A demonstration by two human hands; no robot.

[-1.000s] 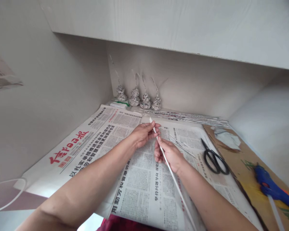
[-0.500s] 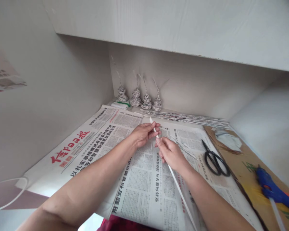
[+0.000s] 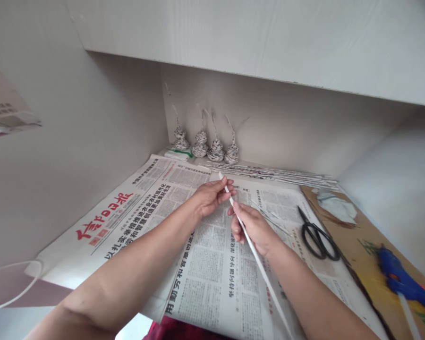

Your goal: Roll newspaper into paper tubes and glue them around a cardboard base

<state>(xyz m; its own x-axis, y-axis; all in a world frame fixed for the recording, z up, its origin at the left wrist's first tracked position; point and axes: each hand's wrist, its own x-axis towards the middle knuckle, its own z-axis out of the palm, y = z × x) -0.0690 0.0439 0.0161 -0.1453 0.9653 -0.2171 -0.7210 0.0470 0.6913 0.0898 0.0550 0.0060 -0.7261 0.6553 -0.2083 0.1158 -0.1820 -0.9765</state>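
Note:
A long, thin white paper strip or tube (image 3: 257, 257) runs from near the table's middle down to the lower right edge of the view. Close to its far tip, my left hand (image 3: 213, 194) pinches it between thumb and fingers. My right hand (image 3: 252, 225) lies just below, its thumb against the strip and its other fingers curled under. Whether the strip is flat or rolled all along I cannot tell. Newspaper sheets (image 3: 205, 278) spread beneath both hands.
Black scissors (image 3: 317, 238) lie right of my right hand. A blue glue gun (image 3: 403, 278) rests on cardboard (image 3: 364, 250). Several woven paper gourd shapes (image 3: 216, 150) stand at the back, beside a bundle of rolled paper sticks (image 3: 276, 174). A shelf panel (image 3: 255, 42) overhangs the table.
My right hand has shifted slightly down and right along the strip, and its fingers have loosened a little. More of the strip shows between the hands. My left hand stays nearly in place.

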